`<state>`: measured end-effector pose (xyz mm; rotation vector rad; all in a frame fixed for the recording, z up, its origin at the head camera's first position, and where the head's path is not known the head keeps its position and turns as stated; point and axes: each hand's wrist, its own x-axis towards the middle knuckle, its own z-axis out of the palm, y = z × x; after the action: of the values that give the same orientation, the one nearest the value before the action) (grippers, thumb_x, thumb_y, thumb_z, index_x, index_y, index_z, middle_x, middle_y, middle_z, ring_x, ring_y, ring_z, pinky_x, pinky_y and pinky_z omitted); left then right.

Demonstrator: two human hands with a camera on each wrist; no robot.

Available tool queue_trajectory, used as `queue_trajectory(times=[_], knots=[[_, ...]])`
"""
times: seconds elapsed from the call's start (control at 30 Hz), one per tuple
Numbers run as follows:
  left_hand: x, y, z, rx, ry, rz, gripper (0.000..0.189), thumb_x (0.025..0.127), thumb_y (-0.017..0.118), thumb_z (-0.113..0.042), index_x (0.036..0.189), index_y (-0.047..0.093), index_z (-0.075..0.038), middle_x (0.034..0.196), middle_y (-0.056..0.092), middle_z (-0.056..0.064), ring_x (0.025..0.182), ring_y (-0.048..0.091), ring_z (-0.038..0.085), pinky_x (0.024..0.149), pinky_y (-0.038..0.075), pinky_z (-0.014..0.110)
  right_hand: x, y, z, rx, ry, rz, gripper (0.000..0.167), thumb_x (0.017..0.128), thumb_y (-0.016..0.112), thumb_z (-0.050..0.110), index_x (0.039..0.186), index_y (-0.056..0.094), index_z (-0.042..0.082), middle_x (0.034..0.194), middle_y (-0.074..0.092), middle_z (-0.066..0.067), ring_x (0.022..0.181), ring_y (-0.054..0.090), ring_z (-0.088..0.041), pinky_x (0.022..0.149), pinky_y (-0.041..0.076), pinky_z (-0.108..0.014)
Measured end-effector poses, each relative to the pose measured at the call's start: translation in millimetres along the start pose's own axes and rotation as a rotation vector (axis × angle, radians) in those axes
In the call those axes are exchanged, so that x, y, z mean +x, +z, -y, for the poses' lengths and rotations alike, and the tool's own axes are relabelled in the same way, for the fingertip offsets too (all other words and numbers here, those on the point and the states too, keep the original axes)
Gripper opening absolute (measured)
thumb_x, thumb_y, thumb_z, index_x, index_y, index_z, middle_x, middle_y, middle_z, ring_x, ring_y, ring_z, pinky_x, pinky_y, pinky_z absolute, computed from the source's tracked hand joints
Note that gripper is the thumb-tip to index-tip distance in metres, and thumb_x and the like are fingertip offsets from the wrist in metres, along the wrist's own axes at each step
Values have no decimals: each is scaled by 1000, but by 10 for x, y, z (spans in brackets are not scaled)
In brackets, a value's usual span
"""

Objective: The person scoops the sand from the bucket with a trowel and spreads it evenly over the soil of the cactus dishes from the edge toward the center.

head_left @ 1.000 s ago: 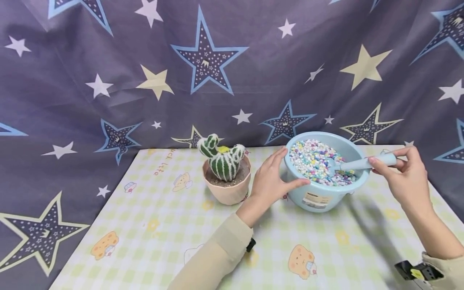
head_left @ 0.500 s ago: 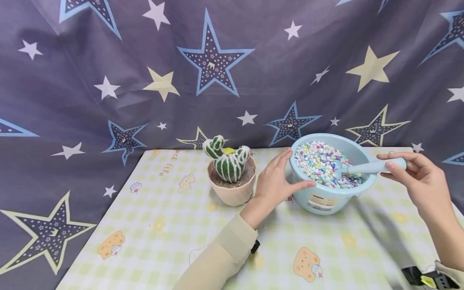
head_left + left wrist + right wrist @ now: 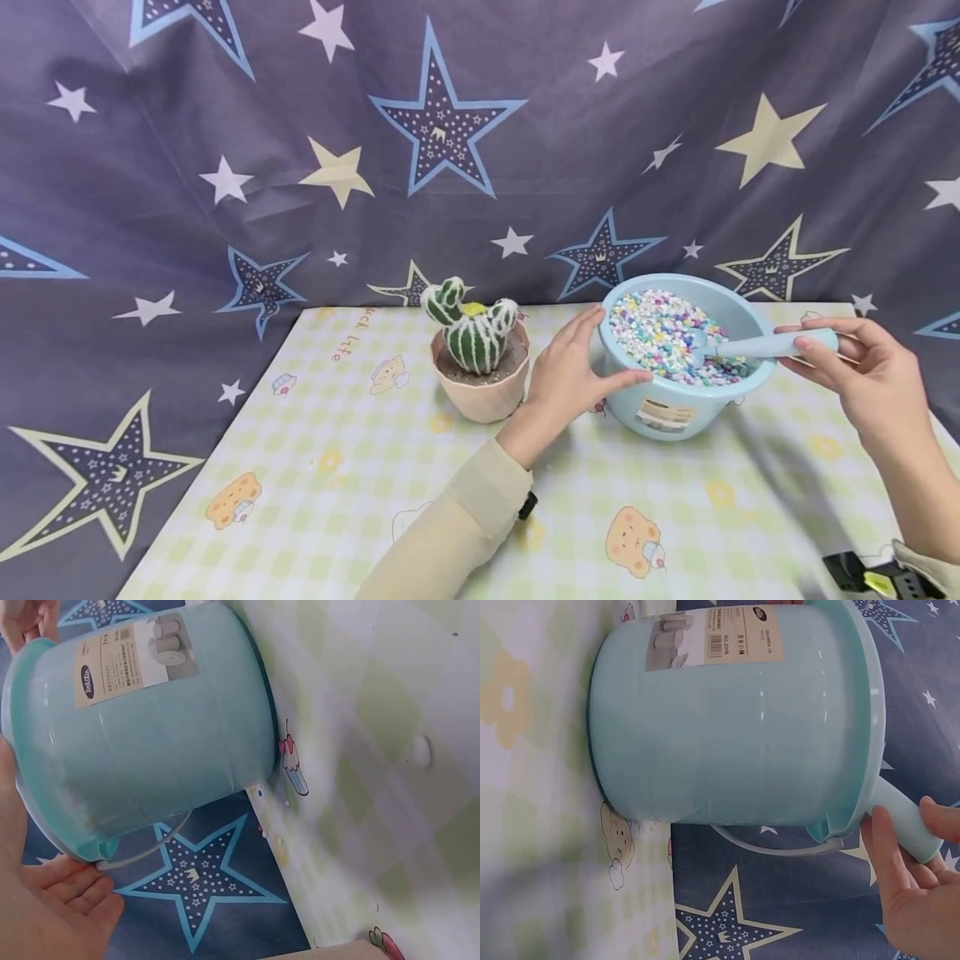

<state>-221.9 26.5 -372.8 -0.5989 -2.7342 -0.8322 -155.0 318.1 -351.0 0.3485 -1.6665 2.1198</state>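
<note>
A light blue bucket (image 3: 660, 412) stands upright on the table, filled well up with small multicoloured pebbles (image 3: 652, 333). My left hand (image 3: 566, 367) holds its rim at the left, thumb along the front edge and fingers at the side; the left wrist view shows those fingers beside the wire handle (image 3: 146, 851). On the opposite side my right hand (image 3: 877, 367) grips the thick pale blue handle of a scoop (image 3: 765, 344). This handle slants across the right rim, and the scoop's head is partly sunk in the pebbles. Both wrists wear small black cameras.
Left of the bucket is a pink pot (image 3: 483, 400) with a green and white knitted cactus (image 3: 476, 342) in it. A green checked cloth (image 3: 322, 517) with cartoon bears covers the table. Behind it hangs a dark star-patterned curtain (image 3: 525, 150).
The view has shifted slightly, so everything sits a little further right. My right hand has moved slightly right along the scoop's handle. The left hand keeps its hold on the bucket's rim.
</note>
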Motion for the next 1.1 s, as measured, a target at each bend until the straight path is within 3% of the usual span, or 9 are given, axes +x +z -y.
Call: queue_trajectory(times=[0.37, 1.1], knots=[[-20, -7, 9, 49, 6, 20, 101, 75, 67, -77, 154, 39, -20, 161, 37, -9, 146, 41, 13, 108, 50, 35, -51, 72, 4, -23, -41, -43, 21, 89, 61, -16, 108, 63, -8, 99, 78, -6, 93, 76, -11, 72, 60, -24], [21, -29, 0, 105, 18, 19, 102, 74, 63, -81, 153, 40, -21, 160, 37, -10, 145, 42, 13, 105, 52, 33, -98, 35, 57, 154, -56, -68, 25, 89, 53, -23, 109, 63, -13, 105, 77, -14, 94, 76, -19, 73, 61, -30]])
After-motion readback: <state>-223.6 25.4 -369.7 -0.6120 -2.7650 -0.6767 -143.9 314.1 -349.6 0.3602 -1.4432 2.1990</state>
